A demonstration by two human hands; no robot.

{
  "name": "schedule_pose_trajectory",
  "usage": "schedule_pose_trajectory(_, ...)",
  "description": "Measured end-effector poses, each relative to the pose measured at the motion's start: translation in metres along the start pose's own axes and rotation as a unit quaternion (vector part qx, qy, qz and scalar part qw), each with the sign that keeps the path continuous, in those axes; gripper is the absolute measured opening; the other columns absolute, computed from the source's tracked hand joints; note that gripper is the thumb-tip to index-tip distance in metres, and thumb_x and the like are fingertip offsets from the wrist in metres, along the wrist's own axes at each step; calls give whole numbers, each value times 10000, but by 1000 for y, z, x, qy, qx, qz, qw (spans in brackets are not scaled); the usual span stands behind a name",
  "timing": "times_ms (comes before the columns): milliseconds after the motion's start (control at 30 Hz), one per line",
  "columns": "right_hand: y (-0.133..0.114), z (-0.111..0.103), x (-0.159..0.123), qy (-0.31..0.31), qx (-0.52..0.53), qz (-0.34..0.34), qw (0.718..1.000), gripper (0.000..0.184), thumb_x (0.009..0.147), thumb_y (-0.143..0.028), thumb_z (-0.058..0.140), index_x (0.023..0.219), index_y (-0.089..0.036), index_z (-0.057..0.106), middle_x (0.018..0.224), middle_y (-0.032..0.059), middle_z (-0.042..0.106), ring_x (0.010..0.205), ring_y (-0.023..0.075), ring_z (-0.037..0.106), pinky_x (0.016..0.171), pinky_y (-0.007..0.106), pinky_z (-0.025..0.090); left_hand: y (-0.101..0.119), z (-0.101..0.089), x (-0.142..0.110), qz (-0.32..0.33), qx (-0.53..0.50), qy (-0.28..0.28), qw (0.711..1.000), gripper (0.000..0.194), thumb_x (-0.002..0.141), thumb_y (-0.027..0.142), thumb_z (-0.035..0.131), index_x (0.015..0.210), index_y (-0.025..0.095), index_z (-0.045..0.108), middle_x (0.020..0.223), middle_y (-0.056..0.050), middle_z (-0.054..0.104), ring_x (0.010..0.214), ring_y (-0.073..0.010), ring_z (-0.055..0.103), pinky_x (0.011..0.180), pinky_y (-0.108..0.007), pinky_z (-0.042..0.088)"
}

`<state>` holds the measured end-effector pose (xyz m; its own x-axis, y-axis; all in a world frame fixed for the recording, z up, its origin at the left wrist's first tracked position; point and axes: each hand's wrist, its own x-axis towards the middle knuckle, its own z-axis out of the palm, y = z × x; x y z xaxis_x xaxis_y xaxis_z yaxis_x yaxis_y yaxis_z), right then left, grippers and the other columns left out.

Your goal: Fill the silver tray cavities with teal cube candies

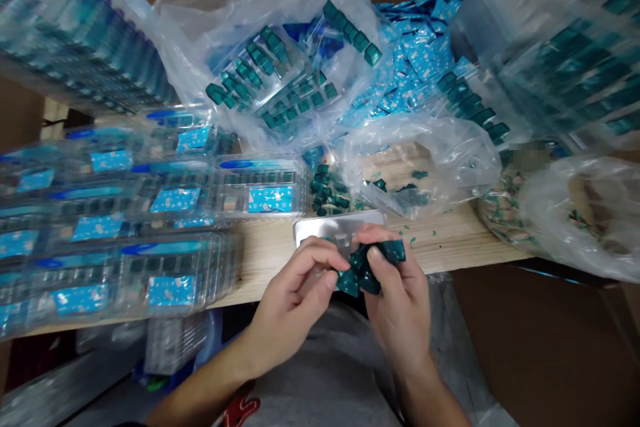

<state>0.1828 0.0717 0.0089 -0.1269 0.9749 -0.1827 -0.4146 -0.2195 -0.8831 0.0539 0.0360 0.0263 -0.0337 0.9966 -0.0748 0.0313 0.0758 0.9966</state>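
Note:
Just past the table's front edge, my two hands meet around a cluster of dark teal, see-through plastic pieces (pixel 369 268). My right hand (pixel 397 297) is closed on several of them, thumb pressed on top and fingers underneath. From the left, my left hand (pixel 300 290) has its thumb and index finger curled in a pinch at the near end of a teal plastic piece (pixel 349 282). The exact contact of these fingertips is partly hidden. Behind my hands lies a shiny silver metal tray or lid (pixel 325 225), partly covered by them.
Clear plastic cases (pixel 260 183) with blue patterned packets stand stacked at left. Loose teal pieces (pixel 327 190) lie behind the silver tray. Clear bags (pixel 425 153) hold more pieces. Blue packets (pixel 410 53) are heaped at the back. Strips of teal pieces (pixel 470 103) stand at right.

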Motion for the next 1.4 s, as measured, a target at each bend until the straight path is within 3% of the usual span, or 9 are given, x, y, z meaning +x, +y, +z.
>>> schedule_pose_trajectory(133,-10,-3,-3,-38,51,99,993,179,892,-339,630,1017,-340,758,1029,-11,689,992,177,606,866,299,476,-2,-6,-2,33,56,-37,997,316,890,136,643,1155,298,587,1136,-37,550,1105,-166,550,956,-252,462)
schedule_pose_trajectory(367,-10,-1,1,-46,142,192,970,252,813,-412,684,1042,-338,757,967,-16,701,785,149,618,635,247,504,-3,-10,1,85,144,-25,986,265,939,136,556,1160,279,581,1119,-54,580,1078,-189,578,905,-299,504)
schedule_pose_trajectory(500,-7,-1,-1,-60,123,181,974,268,861,-406,646,1112,-354,728,1114,-23,697,1067,177,611,968,319,459,0,-9,4,200,362,10,910,312,881,131,643,1171,239,604,1157,-85,575,1074,-221,550,921,-334,470)
schedule_pose_trajectory(600,-7,1,0,-70,142,189,969,236,870,-394,635,1080,-351,735,1053,-29,713,1014,161,623,952,300,461,1,-8,6,267,442,48,855,277,849,76,628,1086,219,623,1031,-77,616,967,-226,539,892,-353,447)
schedule_pose_trajectory(833,-9,6,5,-52,146,202,967,131,813,-336,687,878,-267,777,790,-13,638,613,109,487,529,215,408,-5,-12,10,156,230,24,960,250,887,52,515,1052,238,544,977,-32,610,915,-172,595,800,-288,489)
schedule_pose_trajectory(1000,-12,0,4,-43,84,182,979,149,816,-360,723,915,-262,775,768,-13,615,560,92,442,535,230,411,-6,-16,9,207,294,-17,933,397,894,42,531,1217,272,555,1092,-62,617,999,-193,601,862,-322,500)
schedule_pose_trajectory(1167,-11,-6,2,-66,-6,141,988,174,829,-389,712,946,-275,771,898,24,671,623,118,534,527,238,450,-12,-15,9,129,121,1,984,231,909,97,559,1084,245,584,999,-42,608,949,-167,609,816,-268,512)
schedule_pose_trajectory(1300,-11,-4,-1,-80,-152,15,985,226,798,-216,736,993,-329,756,983,0,719,924,183,642,844,327,516,-8,-16,12,126,78,5,989,255,900,107,580,1107,249,623,983,-43,633,936,-166,609,818,-271,516)
schedule_pose_trajectory(1400,-13,-3,-3,-72,-161,11,984,186,814,-200,698,949,-317,748,898,-5,732,859,194,674,802,351,541,4,-18,13,83,61,-33,994,212,895,115,592,1039,241,683,971,-43,672,943,-167,638,841,-274,531)
